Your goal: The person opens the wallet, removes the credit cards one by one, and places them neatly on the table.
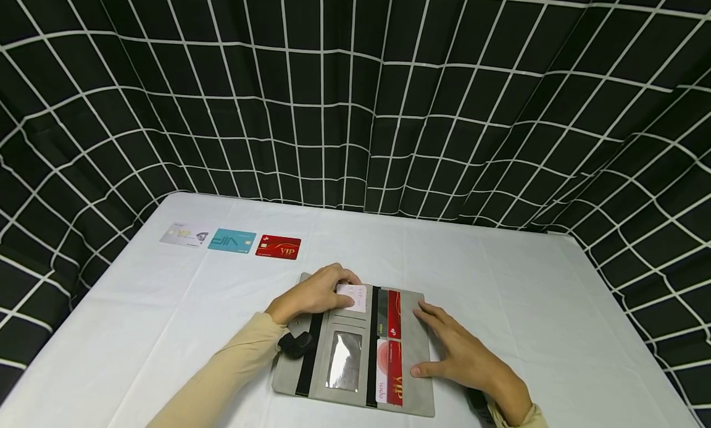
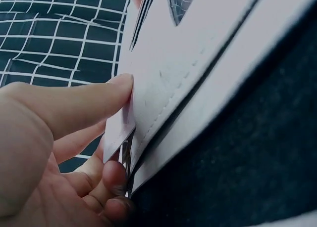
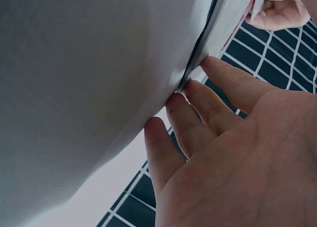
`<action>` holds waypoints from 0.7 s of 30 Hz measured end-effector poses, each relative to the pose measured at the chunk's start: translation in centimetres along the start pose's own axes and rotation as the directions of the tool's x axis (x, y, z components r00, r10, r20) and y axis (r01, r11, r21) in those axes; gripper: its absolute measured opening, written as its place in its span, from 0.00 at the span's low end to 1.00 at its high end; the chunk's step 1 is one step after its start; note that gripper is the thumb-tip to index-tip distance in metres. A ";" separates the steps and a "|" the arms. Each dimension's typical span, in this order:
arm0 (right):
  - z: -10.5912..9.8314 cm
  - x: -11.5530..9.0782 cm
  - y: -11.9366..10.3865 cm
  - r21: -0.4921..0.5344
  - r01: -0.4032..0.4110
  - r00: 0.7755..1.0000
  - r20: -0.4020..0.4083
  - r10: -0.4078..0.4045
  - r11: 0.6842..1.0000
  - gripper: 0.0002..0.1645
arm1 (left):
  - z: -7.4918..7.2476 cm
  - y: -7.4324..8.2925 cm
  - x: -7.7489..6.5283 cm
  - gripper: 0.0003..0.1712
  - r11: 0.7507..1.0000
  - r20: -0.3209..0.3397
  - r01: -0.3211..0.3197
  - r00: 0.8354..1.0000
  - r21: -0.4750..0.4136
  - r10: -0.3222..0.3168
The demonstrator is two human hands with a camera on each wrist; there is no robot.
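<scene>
A grey wallet [image 1: 416,388] lies unfolded on the white table. Near its upper edge my left hand [image 1: 316,292] pinches a pale VIP card [image 1: 359,297] between thumb and fingers, above slits in the middle panel. The left wrist view has the thumb [image 2: 106,96] on the card's face, with the card [image 2: 118,135] close against the wallet; how far it sits in a slot I cannot tell. My right hand [image 1: 472,357] touches the wallet's right edge, its fingers [image 3: 190,120] extended. Red cards [image 1: 394,314] and a pink-white card [image 1: 382,369] fill the right panel's pockets, beside a dark grey card.
Beyond the wallet, to the left, a silver card [image 1: 184,235], a teal card [image 1: 231,241] and a red VIP card [image 1: 278,247] lie in a row. A clear window [image 1: 344,360] is set into the middle panel. Black curtain with a white grid [image 1: 355,107] surrounds the table.
</scene>
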State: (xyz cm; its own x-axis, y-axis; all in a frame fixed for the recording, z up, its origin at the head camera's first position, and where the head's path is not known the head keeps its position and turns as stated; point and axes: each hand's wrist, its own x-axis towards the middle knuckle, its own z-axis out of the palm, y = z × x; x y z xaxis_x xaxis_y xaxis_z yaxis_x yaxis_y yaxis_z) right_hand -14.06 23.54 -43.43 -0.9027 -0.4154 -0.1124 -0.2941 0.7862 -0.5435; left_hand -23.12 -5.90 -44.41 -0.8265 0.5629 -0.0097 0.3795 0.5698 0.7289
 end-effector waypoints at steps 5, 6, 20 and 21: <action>0.0 0.0 0.0 0.001 -0.009 1.000 0.004 0.009 1.000 0.62 | 0.0 0.0 0.1 0.18 1.000 -0.038 -0.003 0.999 -0.018 0.003; 0.0 0.0 0.0 0.002 -0.009 1.000 0.005 0.009 1.000 0.62 | 0.0 0.0 0.1 0.17 1.000 -0.047 -0.003 0.999 -0.023 0.002; 0.0 0.0 -0.1 -0.004 0.001 1.000 -0.002 -0.001 1.000 0.62 | -0.3 0.0 0.9 0.18 0.999 -0.073 0.005 0.997 -0.047 -0.008; 0.0 0.0 -0.1 -0.006 0.003 1.000 -0.003 -0.003 1.000 0.62 | -0.3 0.0 1.0 0.18 0.999 -0.072 0.008 0.997 -0.049 -0.011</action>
State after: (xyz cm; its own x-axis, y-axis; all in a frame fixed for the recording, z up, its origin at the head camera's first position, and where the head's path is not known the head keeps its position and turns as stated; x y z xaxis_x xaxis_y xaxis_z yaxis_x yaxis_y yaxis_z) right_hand -14.03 23.51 -43.39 -0.9026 -0.4167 -0.1079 -0.2989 0.7873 -0.5393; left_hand -24.08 -5.52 -44.22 -0.8584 0.5121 0.0310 0.3523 0.5443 0.7613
